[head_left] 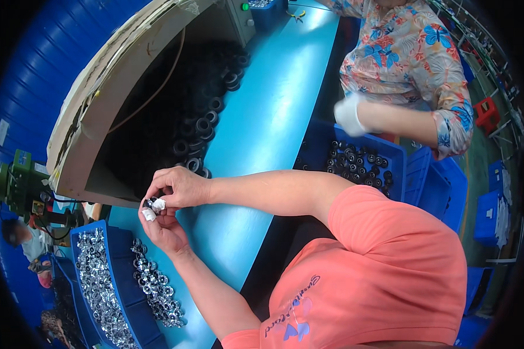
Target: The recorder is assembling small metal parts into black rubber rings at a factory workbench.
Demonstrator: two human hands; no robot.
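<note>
My right hand [185, 187] and my left hand [167, 234] meet over the left part of the turquoise table [239, 232]. Between their fingertips they hold a small dark, shiny part [151, 201]; its exact kind is too small to make out. White coverings [159, 205] wrap some fingertips. Fingers of both hands are closed around the part. Close by, below my left hand, lies a pile of small chrome ring-shaped parts [156, 291]. Beyond my right hand, black rings [204, 127] are heaped along the mouth of a dark, board-walled bay.
A blue bin [112, 273] beside the chrome pile holds more chrome parts. A green machine [20, 180] stands at far left. Across the table, a co-worker's white-gloved hand [349, 115] hovers near a blue crate [397, 156] of black round parts. Yellow-handled pliers [297, 16] lie at the far end.
</note>
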